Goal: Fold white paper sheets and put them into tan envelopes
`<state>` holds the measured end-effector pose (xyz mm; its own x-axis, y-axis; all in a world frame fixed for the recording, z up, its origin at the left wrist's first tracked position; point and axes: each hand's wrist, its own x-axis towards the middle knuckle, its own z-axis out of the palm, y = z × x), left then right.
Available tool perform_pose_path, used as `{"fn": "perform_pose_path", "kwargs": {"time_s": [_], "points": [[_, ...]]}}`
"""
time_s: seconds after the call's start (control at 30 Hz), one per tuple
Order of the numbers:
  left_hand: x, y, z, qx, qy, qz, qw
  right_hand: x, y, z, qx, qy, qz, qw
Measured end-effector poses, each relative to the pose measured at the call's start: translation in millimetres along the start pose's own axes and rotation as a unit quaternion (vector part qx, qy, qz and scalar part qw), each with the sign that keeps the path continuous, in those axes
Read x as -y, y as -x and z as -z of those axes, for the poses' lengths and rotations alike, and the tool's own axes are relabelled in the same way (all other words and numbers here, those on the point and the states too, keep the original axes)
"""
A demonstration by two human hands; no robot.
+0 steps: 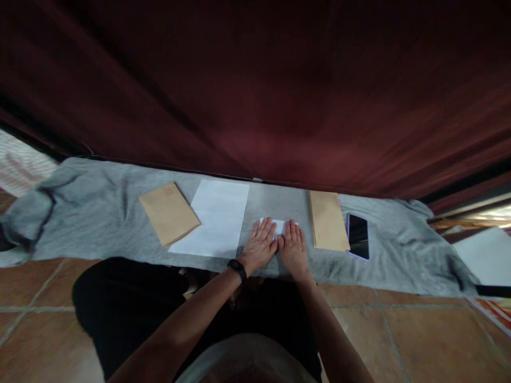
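My left hand lies flat, fingers stretched out, on a small white piece of paper, which looks folded. Beside it my right hand presses flat on the same paper's right side, thumb close to the left hand's. Both hands cover most of the paper, so only its upper middle shows. Left of my hands lie white paper sheets. A brown envelope with a faint red mark overlaps their left edge. To the right of my hands rests a stack of brown envelopes.
A phone lies right of the envelope stack. Grey cloth covers the long narrow surface. A dark red curtain hangs along its far edge. Tiled floor shows below, and a white object stands at far right.
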<state>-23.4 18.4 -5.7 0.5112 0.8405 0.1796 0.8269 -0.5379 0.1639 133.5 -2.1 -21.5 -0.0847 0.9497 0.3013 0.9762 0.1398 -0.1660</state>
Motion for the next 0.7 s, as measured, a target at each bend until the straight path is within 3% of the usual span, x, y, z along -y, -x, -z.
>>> {"fn": "perform_pose_path", "kwargs": {"time_s": [0.4, 0.7], "points": [[-3.8, 3.0, -6.3, -0.023, -0.018, 0.083, 0.996, -0.2, 9.3, -2.9, -0.059, 0.005, -0.033, 0.998], [-4.2, 10.2, -4.4, -0.05, -0.022, 0.106, 0.993, -3.1, 16.7, -2.1, -0.077, 0.002, -0.036, 0.996]]}}
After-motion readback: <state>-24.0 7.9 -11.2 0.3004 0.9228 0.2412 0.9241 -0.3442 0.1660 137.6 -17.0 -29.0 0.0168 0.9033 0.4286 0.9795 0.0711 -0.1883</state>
